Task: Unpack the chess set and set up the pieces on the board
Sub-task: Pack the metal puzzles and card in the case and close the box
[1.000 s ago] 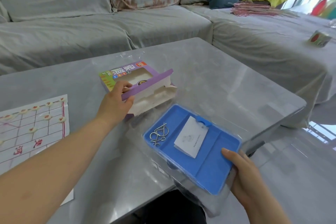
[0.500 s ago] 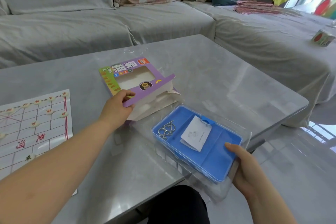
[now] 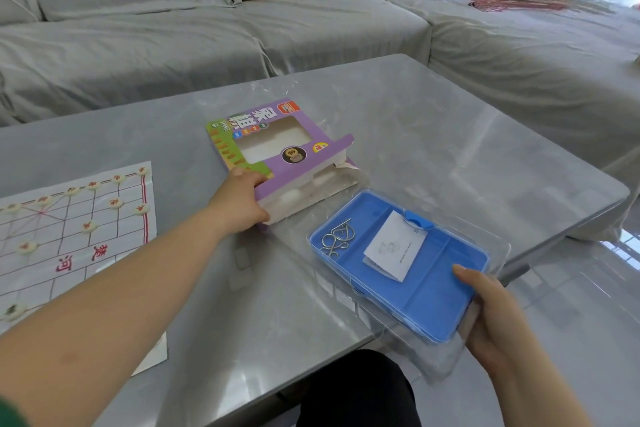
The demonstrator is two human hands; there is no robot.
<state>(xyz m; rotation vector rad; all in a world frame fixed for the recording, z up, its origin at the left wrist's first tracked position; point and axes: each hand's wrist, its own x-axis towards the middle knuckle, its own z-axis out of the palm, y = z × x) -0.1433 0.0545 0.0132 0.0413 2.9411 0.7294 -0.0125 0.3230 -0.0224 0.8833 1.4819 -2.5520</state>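
Note:
A purple and green chess box (image 3: 277,146) with a cut-out window lies mid-table, its white inner tray showing at the open front. My left hand (image 3: 239,203) grips the box's near left corner. A paper chess board (image 3: 74,246) with red lines lies at the left, and several pale round pieces (image 3: 89,226) sit on it. My right hand (image 3: 491,319) holds the near right corner of a blue plastic tray (image 3: 433,291) in a clear case, which overhangs the table's front edge.
Metal wire rings (image 3: 334,239) and a folded white leaflet (image 3: 394,248) lie in the blue tray. The grey table (image 3: 433,135) has its right edge near a grey sofa (image 3: 242,28) that wraps around the back and right.
The chess box has been tilted a little so its front shows more. The blue tray has shifted slightly right and away. Both hands keep their holds.

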